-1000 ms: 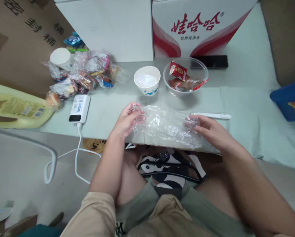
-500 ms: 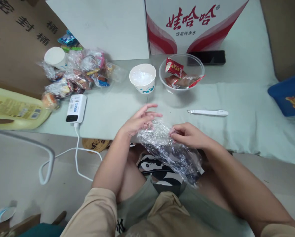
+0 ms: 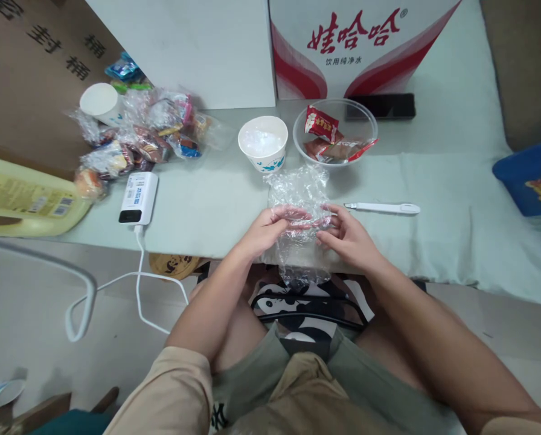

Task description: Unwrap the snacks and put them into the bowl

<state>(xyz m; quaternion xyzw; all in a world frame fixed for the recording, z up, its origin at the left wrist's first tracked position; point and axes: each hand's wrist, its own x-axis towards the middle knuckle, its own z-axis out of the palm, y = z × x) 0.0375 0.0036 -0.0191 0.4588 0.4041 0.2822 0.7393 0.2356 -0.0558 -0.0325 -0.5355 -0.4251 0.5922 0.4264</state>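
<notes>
A crumpled clear plastic bag (image 3: 300, 187) is spread between my hands at the front edge of the table. Its far end lies near the paper cup, and its near end hangs above my lap. My left hand (image 3: 273, 229) grips the bag's left side, thumb on top; its fingers show through the film. At the right side, my right hand (image 3: 347, 235) holds the bag between curled fingers and thumb. Just beyond stand a white paper cup (image 3: 264, 160) with clear plastic inside and a clear plastic bowl (image 3: 300, 148) holding red and brown snack packets (image 3: 322, 124).
A white-handled craft knife (image 3: 383, 208) lies right of my hands, its blade toward them. Wrapped snacks (image 3: 148, 145) and another paper cup (image 3: 101, 103) are at left, near a cabled white power bank (image 3: 139, 196). Behind stand a printed carton (image 3: 356, 48) and a phone (image 3: 388, 106).
The plastic bag has swung from hanging toward the lower right to lying lengthwise away from me. My left hand has moved slightly down and closed on it; the right hand has shifted slightly.
</notes>
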